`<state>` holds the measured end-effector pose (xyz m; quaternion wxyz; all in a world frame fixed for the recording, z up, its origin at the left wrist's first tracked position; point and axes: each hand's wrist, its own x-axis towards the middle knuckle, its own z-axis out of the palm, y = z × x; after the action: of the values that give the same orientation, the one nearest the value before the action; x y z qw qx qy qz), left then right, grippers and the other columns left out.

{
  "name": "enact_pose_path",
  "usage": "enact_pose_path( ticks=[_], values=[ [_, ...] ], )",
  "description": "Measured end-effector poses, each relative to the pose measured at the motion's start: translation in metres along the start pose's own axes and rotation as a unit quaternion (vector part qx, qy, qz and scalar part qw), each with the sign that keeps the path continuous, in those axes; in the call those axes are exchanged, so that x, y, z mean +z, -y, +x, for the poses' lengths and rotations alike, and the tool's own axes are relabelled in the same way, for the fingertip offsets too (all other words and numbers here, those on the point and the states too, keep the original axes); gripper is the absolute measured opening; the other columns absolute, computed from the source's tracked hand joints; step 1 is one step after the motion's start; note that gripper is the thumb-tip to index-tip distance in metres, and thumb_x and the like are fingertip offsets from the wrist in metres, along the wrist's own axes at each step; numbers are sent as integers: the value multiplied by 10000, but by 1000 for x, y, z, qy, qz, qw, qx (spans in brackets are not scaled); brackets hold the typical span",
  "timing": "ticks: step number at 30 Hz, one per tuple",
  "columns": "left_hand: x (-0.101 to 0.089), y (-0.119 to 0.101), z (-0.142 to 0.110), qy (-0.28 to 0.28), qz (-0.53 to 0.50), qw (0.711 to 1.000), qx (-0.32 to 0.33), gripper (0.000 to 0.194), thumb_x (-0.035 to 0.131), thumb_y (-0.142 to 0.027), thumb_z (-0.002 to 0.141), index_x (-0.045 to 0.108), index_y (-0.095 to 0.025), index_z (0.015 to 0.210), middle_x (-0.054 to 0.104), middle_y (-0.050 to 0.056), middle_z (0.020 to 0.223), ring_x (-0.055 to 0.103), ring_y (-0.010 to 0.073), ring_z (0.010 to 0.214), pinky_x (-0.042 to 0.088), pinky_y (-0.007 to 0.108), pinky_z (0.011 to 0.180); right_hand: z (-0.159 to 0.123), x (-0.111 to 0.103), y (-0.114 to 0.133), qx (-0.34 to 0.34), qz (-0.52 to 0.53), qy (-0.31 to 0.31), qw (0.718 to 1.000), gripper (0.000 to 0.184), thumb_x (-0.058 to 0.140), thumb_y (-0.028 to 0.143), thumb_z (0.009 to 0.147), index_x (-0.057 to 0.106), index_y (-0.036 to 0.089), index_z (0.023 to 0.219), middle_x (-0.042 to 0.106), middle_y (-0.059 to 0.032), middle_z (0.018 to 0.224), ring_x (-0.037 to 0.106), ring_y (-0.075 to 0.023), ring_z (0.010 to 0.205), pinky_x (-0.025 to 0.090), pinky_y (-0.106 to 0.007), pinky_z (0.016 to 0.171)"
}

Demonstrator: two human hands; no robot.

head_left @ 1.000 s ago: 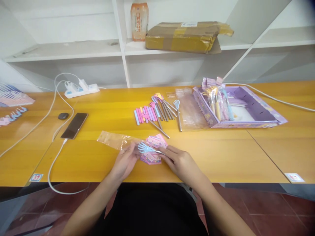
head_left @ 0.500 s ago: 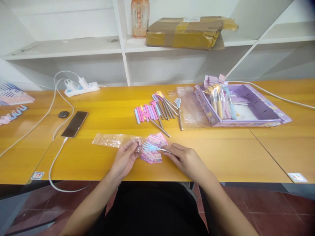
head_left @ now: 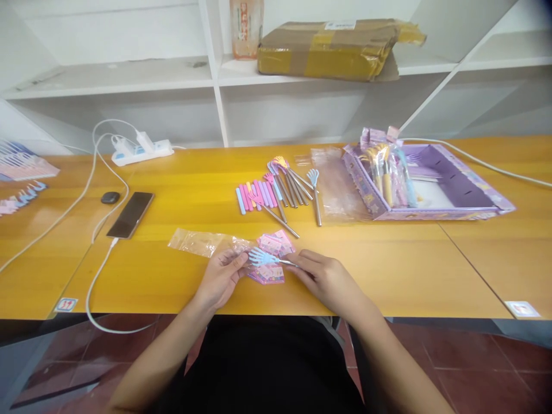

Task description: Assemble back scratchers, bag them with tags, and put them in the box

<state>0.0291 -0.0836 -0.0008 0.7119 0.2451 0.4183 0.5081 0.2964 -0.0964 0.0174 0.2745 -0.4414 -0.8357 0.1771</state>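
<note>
The left hand [head_left: 223, 277], near the tabletop's [head_left: 401, 270] front edge, pinches a clear plastic bag [head_left: 198, 241]. Just right of it, the blue hand-shaped scratcher [head_left: 263, 257] lies above pink printed cards [head_left: 276, 242], its silver rod gripped by the right hand [head_left: 330, 282]; bare surface extends rightward from there.

Cardboard box [head_left: 328, 50]: it lies on the white shelf [head_left: 107, 76], closed partly with yellow tape.
Orange container [head_left: 246, 29]: it stands just left of this box, with red characters.
Power strip [head_left: 142, 153]: white, two plugs are inside.
Phone [head_left: 130, 215]: it lies flat, screen dark, a white cable [head_left: 102, 262] at the near end.
Small black case [head_left: 110, 198]: it is near the phone, on the left side.
</note>
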Motion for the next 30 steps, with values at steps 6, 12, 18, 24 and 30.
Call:
enact_pose_path(
  ticks=[6,12,18,24,30],
  values=[
    [2,-1,-2,-8,2,1000,16,369,1023,-335,743,850,-137,1002,824,75,949,775,168,818,666,270,763,-1,0,-2,1,-4,-3,1000,321,542,282,1139,744,275,1388,796,-88,1128,798,-229,967,638,-327,813],
    [3,-2,-2,-2,10,1000,28,361,1035,-361,719,851,-145,941,828,70,873,779,168,772,660,254,733,-1,-4,-2,-10,4,-5,1000,319,534,279,1143,751,278,1376,801,-80,1161,797,-225,982,645,-340,846],
    [1,1,-3,19,27,999,17,399,1052,-376,685,836,-145,929,838,78,896,789,184,780,672,285,750,-1,1,-2,-11,0,-2,1000,326,541,272,1137,739,273,1396,795,-93,1130,794,-223,961,653,-332,847],
    [-1,9,-4,15,89,996,17,403,1045,-332,689,811,-133,950,837,80,966,795,206,902,678,327,866,-1,14,7,-11,-44,3,999,328,538,245,1131,710,245,1409,788,-94,1059,789,-229,897,647,-343,810],
    [2,2,-1,-84,-3,993,86,462,1077,-338,622,770,-157,915,810,5,870,805,186,797,700,315,772,-2,-10,5,79,54,32,995,230,585,344,1120,717,263,1290,797,-73,1154,777,-240,986,612,-349,852]
  ],
)
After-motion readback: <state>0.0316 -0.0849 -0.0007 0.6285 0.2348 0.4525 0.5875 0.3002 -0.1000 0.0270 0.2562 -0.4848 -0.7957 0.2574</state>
